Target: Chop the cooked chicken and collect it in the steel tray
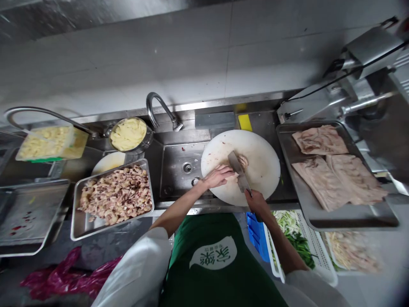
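A round white cutting board (262,164) rests over the sink edge. On it lies a piece of pale meat (243,161). My left hand (219,176) presses down on the near end of the meat with fingers curled. My right hand (255,201) grips the handle of a cleaver (239,172), whose blade stands on the meat right beside my left fingers.
A steel tray (348,215) at the right holds several meat slabs (335,177). A tray of diced meat (116,195) sits left of the sink (179,166). A bowl (128,134) and a tub (51,143) hold pale strips. Baskets of vegetables (297,238) stand below. A slicer machine (367,81) is at the far right.
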A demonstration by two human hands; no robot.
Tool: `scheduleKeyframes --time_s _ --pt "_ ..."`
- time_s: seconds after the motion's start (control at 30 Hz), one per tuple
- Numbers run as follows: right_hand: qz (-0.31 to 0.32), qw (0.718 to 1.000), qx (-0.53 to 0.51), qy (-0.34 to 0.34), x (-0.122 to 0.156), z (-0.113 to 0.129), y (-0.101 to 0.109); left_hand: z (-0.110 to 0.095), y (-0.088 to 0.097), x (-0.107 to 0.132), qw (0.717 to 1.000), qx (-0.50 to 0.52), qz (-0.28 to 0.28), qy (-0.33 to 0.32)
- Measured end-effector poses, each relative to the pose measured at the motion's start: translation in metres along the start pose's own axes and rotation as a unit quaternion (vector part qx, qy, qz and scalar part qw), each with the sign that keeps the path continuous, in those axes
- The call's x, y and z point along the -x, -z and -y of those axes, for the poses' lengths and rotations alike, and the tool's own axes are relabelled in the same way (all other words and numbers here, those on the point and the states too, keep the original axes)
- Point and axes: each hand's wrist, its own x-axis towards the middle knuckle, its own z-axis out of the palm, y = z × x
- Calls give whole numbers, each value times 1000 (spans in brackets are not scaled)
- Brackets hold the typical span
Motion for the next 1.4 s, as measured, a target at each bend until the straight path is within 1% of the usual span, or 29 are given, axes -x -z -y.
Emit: scheduleKeyframes --time_s 0.03,0.1,0.2,0.27,0.33,0.37,0.43,0.5,0.57,0.63,0.7,0.8,0.87,0.93,1.03,1.07,1.13,1.2,1.27,1.33,1.37,1.4 --pt "5 1000 6 4 2 1 -1 2 -4 0 1000 -13 7 -8" --pt "15 999 31 11 7 3 -2 8 -9 9 999 -31 -2 7" --pt "38 996 75 18 18 4 -4 16 -14 34 999 -19 -30 38" --pt "52 994 90 24 25 5 -5 15 -22 48 997 10 -64 37" --pt "58 993 96 28 29 6 -6 9 -33 54 991 35 -120 46" --pt "59 993 96 29 30 7 -6 4 -40 55 985 43 -154 61" --pt "59 993 97 29 30 10 -6 -4 -53 50 967 50 -224 107" --pt "55 993 102 27 28 13 -7 -11 -63 42 943 52 -287 159" --pt "50 992 111 21 26 17 -7 -14 -69 32 921 52 -325 211" --pt "47 992 119 15 24 20 -8 -15 -72 24 909 55 -325 255" --pt "49 991 124 9 23 22 -9 -18 -72 18 909 60 -308 273" --pt "49 992 119 6 23 22 -10 -24 -74 15 918 70 -294 259" --pt "44 993 110 9 23 21 -9 -29 -76 17 918 98 -289 253" --pt "33 994 100 14 24 20 -8 -31 -77 25 904 159 -289 273" --pt "24 995 96 18 25 22 -4 -25 -75 46 865 239 -299 326" --pt "23 995 99 18 26 25 -1 -22 -72 54 858 240 -301 341" --pt "17 994 106 21 26 34 5 -16 -67 68 860 197 -314 351" --pt "1 994 106 33 26 46 11 -13 -62 79 864 133 -344 342" --pt "-33 994 95 53 25 59 16 -15 -59 86 859 93 -380 329" --pt "-74 991 80 73 21 69 17 -19 -60 90 851 85 -406 322" --pt "-87 990 74 81 18 74 14 -21 -61 91 850 85 -411 319" --pt "-88 990 72 83 13 77 10 -23 -62 93 852 86 -410 313"
